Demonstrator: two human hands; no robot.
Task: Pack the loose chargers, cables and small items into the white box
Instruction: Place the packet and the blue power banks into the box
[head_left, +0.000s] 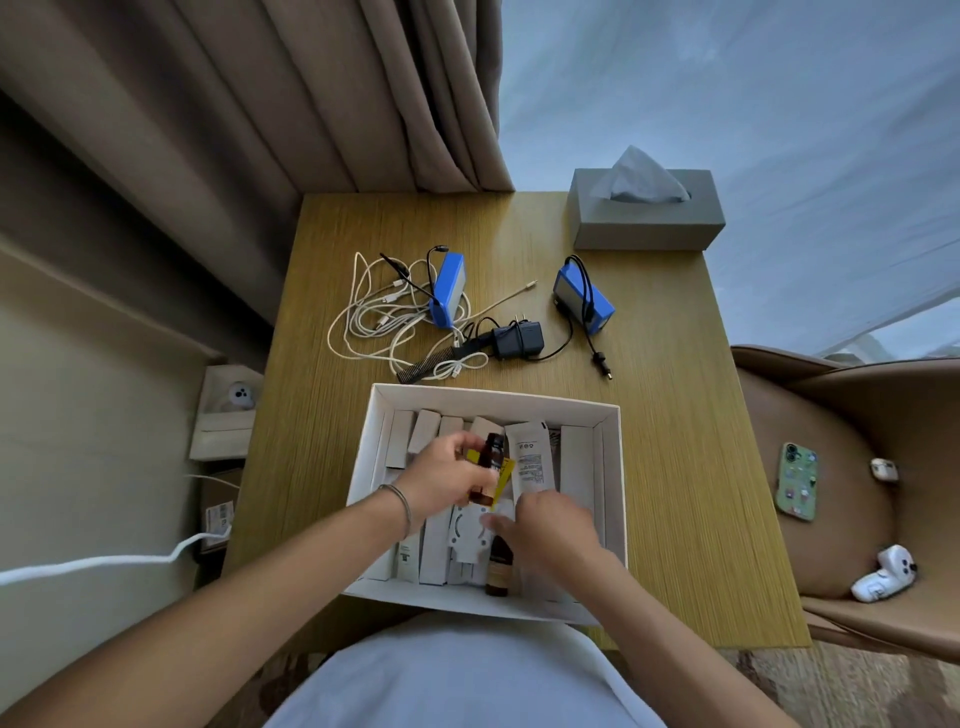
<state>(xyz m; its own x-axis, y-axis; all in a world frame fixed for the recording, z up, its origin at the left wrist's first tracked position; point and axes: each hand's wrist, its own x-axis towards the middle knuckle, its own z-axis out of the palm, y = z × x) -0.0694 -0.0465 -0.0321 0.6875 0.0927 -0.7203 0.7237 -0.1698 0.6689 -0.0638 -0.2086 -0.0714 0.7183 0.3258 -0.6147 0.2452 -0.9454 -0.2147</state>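
The white box (613, 467) sits at the table's near edge, filled with several small white cartons. Over it, my left hand (441, 480) grips a small brown bottle (491, 460) with a yellow label. My right hand (550, 525) reaches into the box, fingers on a white plug-shaped piece (465, 540); whether it pinches it is unclear. A second brown bottle (500, 571) lies in the box. Beyond the box lie tangled white cables (374, 317), two blue chargers (447, 291) (582, 299), a black adapter (517, 338) and a black comb (431, 364).
A grey tissue box (644, 213) stands at the table's far right corner. Curtains hang behind at the left. On the brown chair at right lie a green phone (797, 480), a small white case (883, 470) and a white gadget (883, 574). A white cord (104, 564) runs at left.
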